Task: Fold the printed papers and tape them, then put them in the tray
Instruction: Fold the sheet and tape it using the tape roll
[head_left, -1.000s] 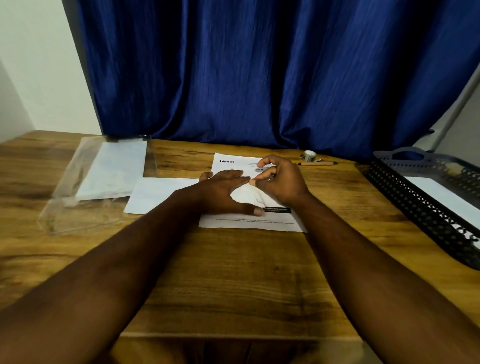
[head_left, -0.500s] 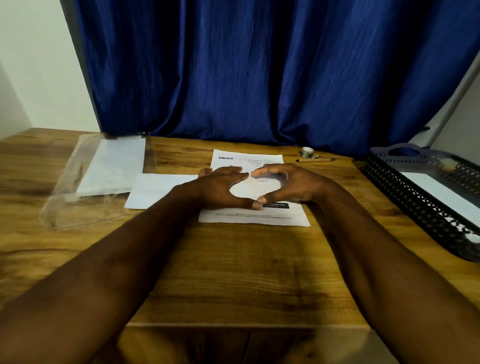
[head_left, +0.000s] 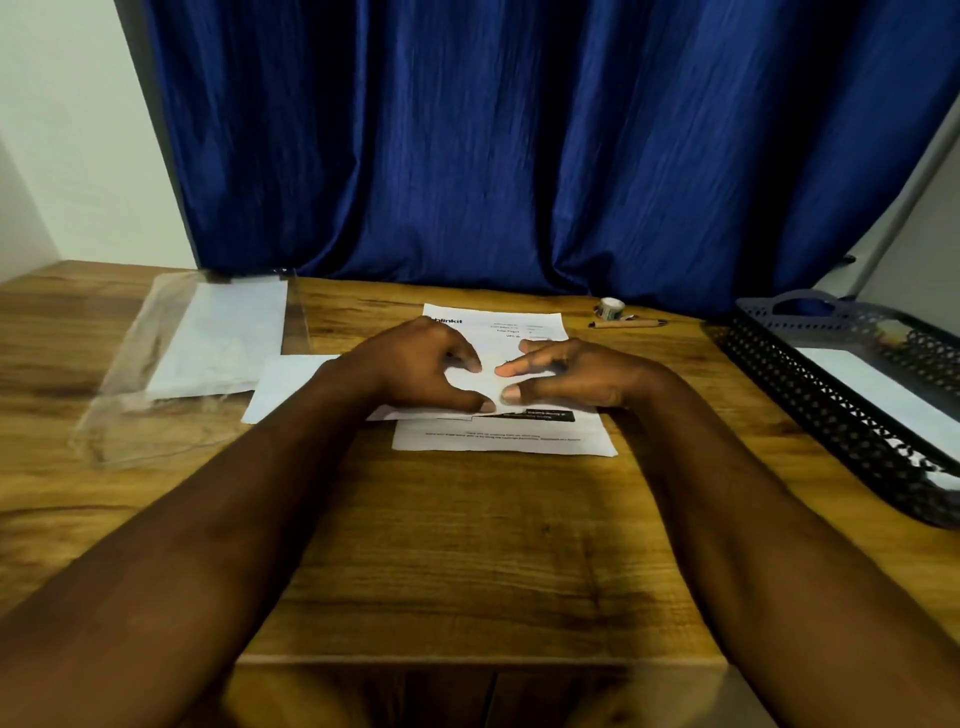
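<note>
Desk work is going on in what is looking like a home-office corner: a wooden desk (head_left: 467, 545) against a blue curtain (head_left: 519, 156) is holding printed papers (head_left: 504, 439), a pen (head_left: 626, 324) and a mesh document tray (head_left: 810, 395).

The lone head camera sits close above the table's (head_left: 467, 545) near edge, looking forward and down toward its far edge.
</note>
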